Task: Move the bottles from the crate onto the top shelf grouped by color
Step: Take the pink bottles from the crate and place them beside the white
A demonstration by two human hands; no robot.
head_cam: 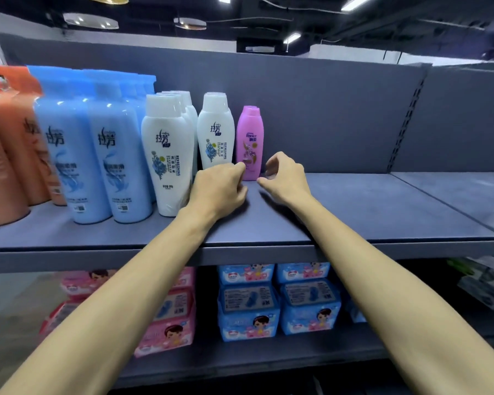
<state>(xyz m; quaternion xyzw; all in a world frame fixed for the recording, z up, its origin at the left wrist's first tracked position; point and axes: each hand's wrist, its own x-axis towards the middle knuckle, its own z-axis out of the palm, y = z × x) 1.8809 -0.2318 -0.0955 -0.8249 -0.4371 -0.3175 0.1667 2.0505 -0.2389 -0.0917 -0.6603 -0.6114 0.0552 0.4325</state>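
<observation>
Pink is the group in hand: the pink bottle (250,138) stands upright on the top shelf (354,209) at three o'clock of the white bottles (166,155), closing a row that runs orange bottles (9,143), blue bottles (97,155), white, pink. Your left hand (217,189) sits at seven o'clock of its base, fingers curled, tips at the label; whether they pinch it cannot be told. Your right hand (287,178) hovers at four o'clock, loosely curled and empty, so this looks like settling a placement, and next you'd need to draw both hands clear and go to the crate, out of view
</observation>
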